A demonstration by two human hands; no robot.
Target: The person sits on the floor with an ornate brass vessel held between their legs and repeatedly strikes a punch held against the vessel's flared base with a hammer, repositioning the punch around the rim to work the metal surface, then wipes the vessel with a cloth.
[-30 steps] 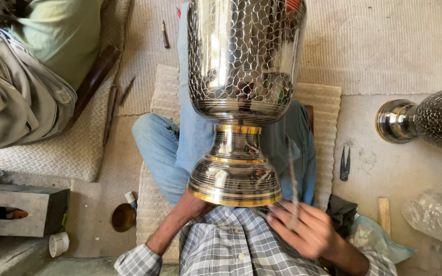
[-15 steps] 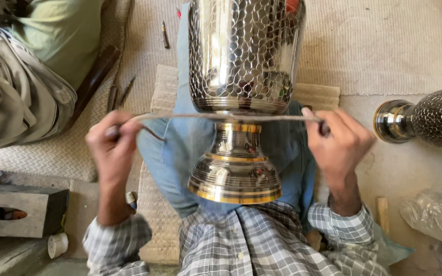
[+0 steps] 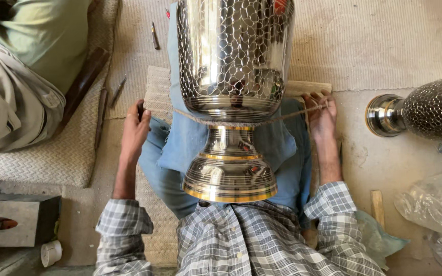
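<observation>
Checked shirt, blue trousers — bare hands

The person is wearing a long-sleeved shirt in a grey-and-white check, its cuffs sitting buttoned at the wrists and small pale buttons running down the front — below it, light blue trousers are showing. The left hand and right hand are going ungloved.

Floor-level metal workshop, hammered urn w/ 2nd vessel, chisels on mats
</observation>
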